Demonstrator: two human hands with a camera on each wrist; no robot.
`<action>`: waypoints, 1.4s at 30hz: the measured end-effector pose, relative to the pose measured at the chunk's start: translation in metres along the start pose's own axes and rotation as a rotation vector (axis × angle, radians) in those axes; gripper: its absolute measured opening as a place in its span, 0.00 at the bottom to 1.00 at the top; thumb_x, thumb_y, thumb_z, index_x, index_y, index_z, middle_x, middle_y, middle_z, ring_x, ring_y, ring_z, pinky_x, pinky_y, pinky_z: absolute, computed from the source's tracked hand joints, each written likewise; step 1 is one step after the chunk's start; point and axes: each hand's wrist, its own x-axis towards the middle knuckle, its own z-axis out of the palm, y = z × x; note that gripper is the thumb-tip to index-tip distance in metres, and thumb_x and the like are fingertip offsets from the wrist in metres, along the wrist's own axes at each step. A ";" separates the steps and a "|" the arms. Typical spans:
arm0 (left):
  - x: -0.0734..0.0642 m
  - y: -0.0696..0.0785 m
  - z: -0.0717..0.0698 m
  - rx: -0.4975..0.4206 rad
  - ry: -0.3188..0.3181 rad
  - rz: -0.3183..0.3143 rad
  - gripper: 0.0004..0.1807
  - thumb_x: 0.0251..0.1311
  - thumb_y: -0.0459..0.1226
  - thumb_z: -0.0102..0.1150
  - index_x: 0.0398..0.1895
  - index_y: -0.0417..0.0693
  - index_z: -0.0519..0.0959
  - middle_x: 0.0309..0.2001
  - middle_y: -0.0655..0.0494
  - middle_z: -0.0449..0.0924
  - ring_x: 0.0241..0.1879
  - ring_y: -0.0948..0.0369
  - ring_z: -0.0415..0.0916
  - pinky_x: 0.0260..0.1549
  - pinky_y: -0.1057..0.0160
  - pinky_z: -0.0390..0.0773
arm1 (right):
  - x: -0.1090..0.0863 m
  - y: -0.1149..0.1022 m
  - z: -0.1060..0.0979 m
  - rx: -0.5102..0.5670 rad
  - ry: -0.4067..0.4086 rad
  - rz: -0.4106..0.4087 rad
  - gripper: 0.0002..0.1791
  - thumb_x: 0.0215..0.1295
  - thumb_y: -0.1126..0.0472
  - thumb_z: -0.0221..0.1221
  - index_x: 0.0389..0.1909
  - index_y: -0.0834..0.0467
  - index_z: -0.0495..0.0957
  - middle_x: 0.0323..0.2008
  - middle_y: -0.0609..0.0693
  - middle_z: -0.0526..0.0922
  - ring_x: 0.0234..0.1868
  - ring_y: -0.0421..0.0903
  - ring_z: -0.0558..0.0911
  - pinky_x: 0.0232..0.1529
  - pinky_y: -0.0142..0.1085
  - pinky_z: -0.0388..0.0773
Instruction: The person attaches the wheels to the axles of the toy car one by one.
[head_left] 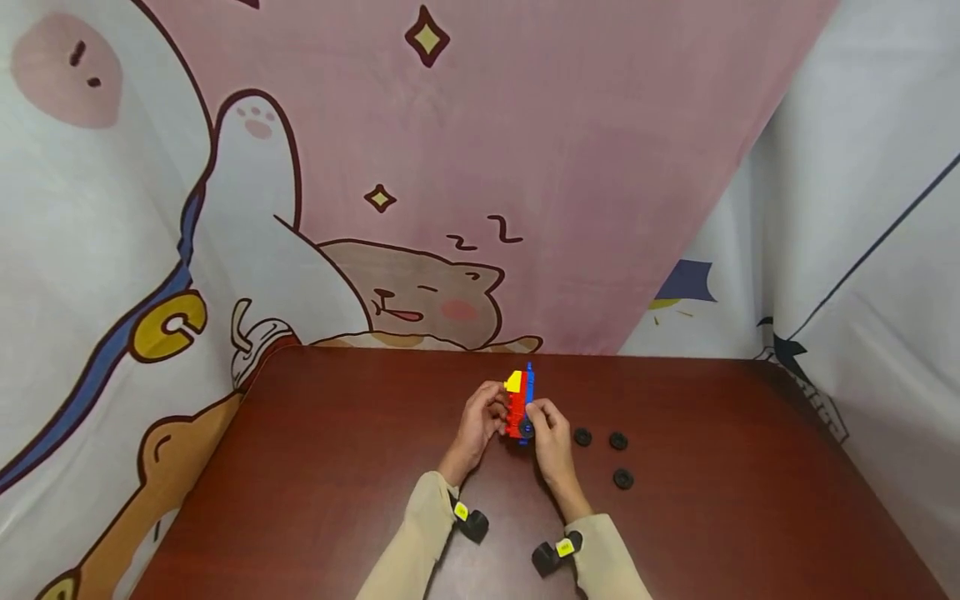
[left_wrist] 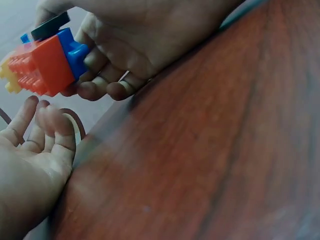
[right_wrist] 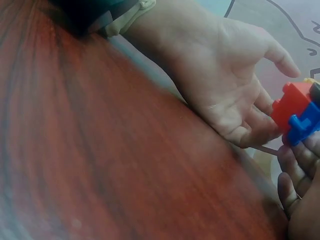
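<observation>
A toy truck of red, blue and yellow building blocks [head_left: 517,408] is held up over the table between my hands. My right hand [head_left: 553,440] grips it, the fingers under the blue base [left_wrist: 73,54] and the thumb at a black wheel [left_wrist: 50,26] on its side. Next to the studded red block [left_wrist: 52,67] is my left hand [head_left: 477,423]; its fingers are loosely bent and the thumb stands away from the block in the right wrist view. Part of the truck lies outside the right wrist view.
Three loose black wheels lie on the brown table [head_left: 337,500] to the right of my right hand: one wheel [head_left: 582,437] nearest, another wheel [head_left: 618,441] beyond it, and a wheel [head_left: 623,478] closer to me. A printed cartoon curtain [head_left: 600,167] hangs behind the table.
</observation>
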 end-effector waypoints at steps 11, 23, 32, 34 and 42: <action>0.005 -0.001 0.008 -0.014 0.024 -0.003 0.13 0.70 0.38 0.53 0.52 0.40 0.75 0.32 0.63 0.78 0.31 0.68 0.76 0.34 0.70 0.78 | 0.003 -0.005 -0.006 -0.085 -0.066 0.027 0.11 0.73 0.62 0.55 0.36 0.67 0.79 0.28 0.47 0.76 0.30 0.37 0.75 0.35 0.29 0.71; -0.004 -0.009 0.008 -0.020 0.037 -0.055 0.12 0.70 0.40 0.51 0.50 0.45 0.76 0.33 0.62 0.77 0.33 0.66 0.75 0.35 0.68 0.77 | -0.016 0.005 -0.014 0.033 0.034 -0.012 0.15 0.74 0.66 0.52 0.48 0.77 0.74 0.41 0.76 0.78 0.36 0.49 0.83 0.40 0.36 0.81; 0.003 -0.001 0.000 -0.011 0.072 -0.047 0.11 0.70 0.40 0.48 0.48 0.45 0.75 0.32 0.59 0.76 0.32 0.63 0.74 0.33 0.67 0.77 | -0.039 0.031 -0.028 0.130 0.133 -0.068 0.09 0.70 0.70 0.56 0.45 0.74 0.76 0.35 0.61 0.80 0.35 0.48 0.83 0.37 0.29 0.80; 0.003 -0.001 0.001 -0.019 0.070 -0.047 0.10 0.71 0.40 0.48 0.46 0.46 0.75 0.32 0.59 0.76 0.32 0.63 0.74 0.33 0.67 0.77 | -0.053 0.032 -0.041 0.139 0.153 -0.078 0.09 0.70 0.72 0.56 0.45 0.74 0.75 0.34 0.55 0.80 0.34 0.43 0.82 0.37 0.27 0.79; 0.003 -0.002 0.000 -0.033 0.056 -0.059 0.07 0.70 0.41 0.49 0.43 0.51 0.76 0.30 0.61 0.76 0.31 0.65 0.74 0.32 0.67 0.77 | -0.093 0.024 -0.108 0.015 0.237 -0.073 0.12 0.66 0.76 0.57 0.48 0.75 0.72 0.35 0.44 0.80 0.33 0.36 0.78 0.33 0.24 0.75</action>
